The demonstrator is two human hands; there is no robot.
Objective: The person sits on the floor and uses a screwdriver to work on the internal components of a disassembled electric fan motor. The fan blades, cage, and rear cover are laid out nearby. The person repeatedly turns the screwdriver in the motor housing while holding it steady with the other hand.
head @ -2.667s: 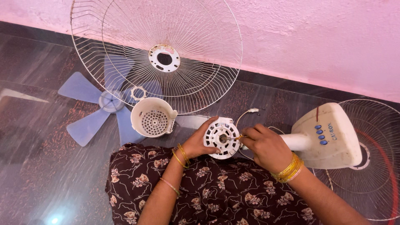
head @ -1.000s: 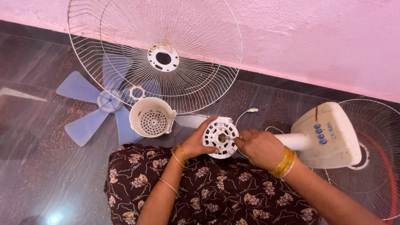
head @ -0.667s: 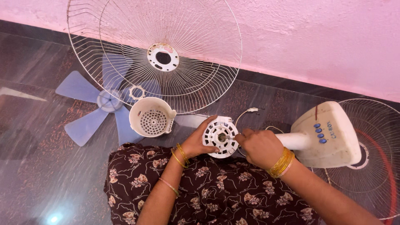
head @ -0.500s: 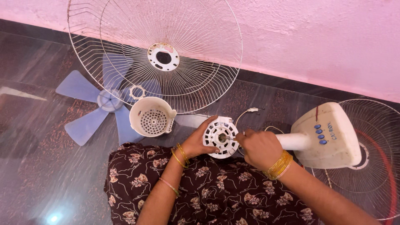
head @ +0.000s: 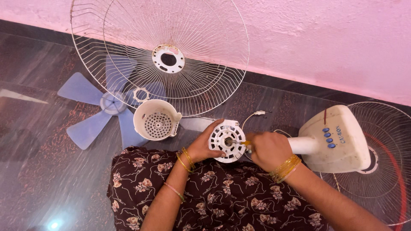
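the left hand has its grip wrapped around the round white plastic motor housing, steadying it above the lap in brown floral cloth. the right hand is closed on a small orange-handled screwdriver, its tip at the housing's centre. just right lies the cream fan base with blue buttons. far left on the dark floor: a white vented cup-shaped cover, a pale blue fan blade and a white wire guard against the pink wall.

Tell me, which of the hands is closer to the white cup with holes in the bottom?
Left. The left hand holds the round white motor piece just right of the white cup. The right hand is farther right, beyond that piece.
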